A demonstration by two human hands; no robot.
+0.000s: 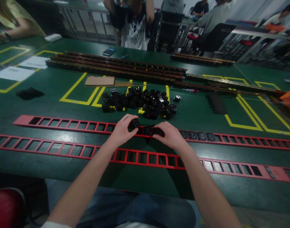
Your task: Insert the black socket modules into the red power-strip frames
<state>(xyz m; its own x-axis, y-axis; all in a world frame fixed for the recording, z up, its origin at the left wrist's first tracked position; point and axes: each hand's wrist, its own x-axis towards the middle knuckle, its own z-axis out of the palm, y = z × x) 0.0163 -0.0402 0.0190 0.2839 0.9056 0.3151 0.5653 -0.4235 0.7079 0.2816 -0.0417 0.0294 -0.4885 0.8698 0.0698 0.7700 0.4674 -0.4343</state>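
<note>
My left hand (123, 129) pinches a black socket module (135, 123) between thumb and fingers, tilted just above the far red slotted strip (76, 125). My right hand (169, 134) is closed on another black socket module (158, 131) at the same strip; its fingers partly hide the piece, and I cannot tell whether it is fully seated. Between the hands, a socket module (148, 130) sits in an opening. Right of my right hand, several more fill a row of openings, among them a socket (202, 136). Beyond my hands lies a heap of loose black modules (145, 100).
A second red slotted strip (140, 157) lies nearer me under my forearms. Long dark rails (116, 67) lie across the far side of the green table (71, 109), with a cardboard piece (99, 81), a phone (109, 51) and papers (14, 73). People sit beyond.
</note>
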